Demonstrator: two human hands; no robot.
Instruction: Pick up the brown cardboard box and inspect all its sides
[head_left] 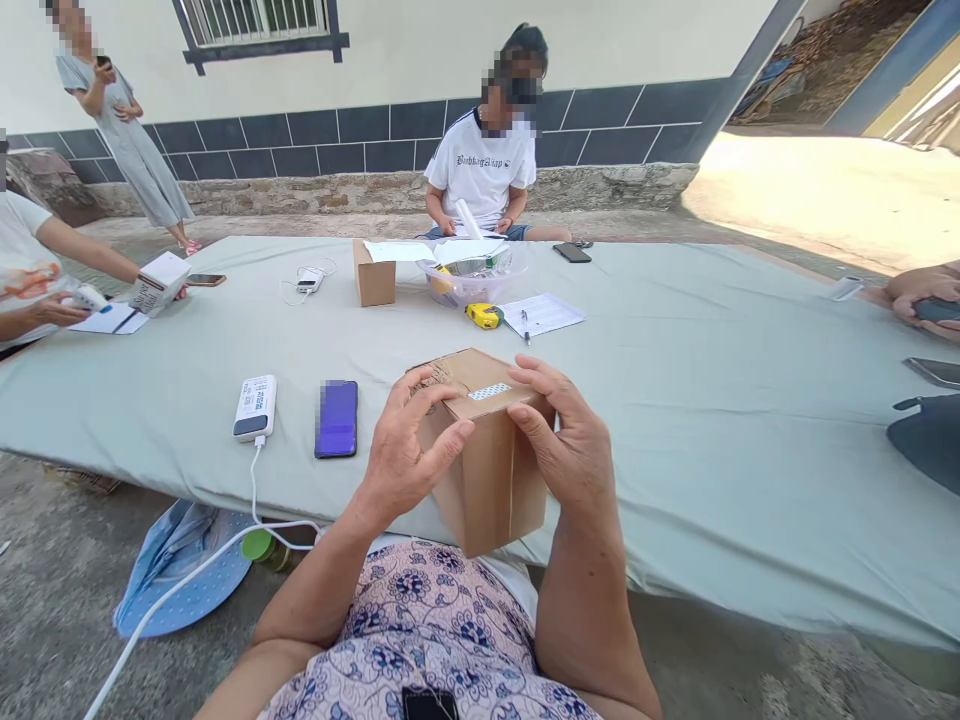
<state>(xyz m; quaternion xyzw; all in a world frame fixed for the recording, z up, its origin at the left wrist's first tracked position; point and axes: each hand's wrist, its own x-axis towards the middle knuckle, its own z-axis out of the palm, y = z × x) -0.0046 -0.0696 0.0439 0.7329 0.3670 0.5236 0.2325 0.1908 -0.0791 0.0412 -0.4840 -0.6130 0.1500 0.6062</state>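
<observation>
I hold a small brown cardboard box (491, 470) in front of my chest, tilted with one corner pointing down. A small white label sits on its top face. My left hand (405, 450) grips the box's left side, thumb across the front. My right hand (570, 440) wraps the right side, fingers curled over the top edge. The box hangs above the near edge of a long table under a pale green cloth (675, 400).
On the cloth lie a white power bank (255, 407) with a cable, a phone (336, 418), another brown box (373, 273), a clear bowl (471, 278), a yellow tape measure (484, 315) and papers (541, 314). Other people sit at the far side, left and right. A blue hat (184, 580) lies on the ground.
</observation>
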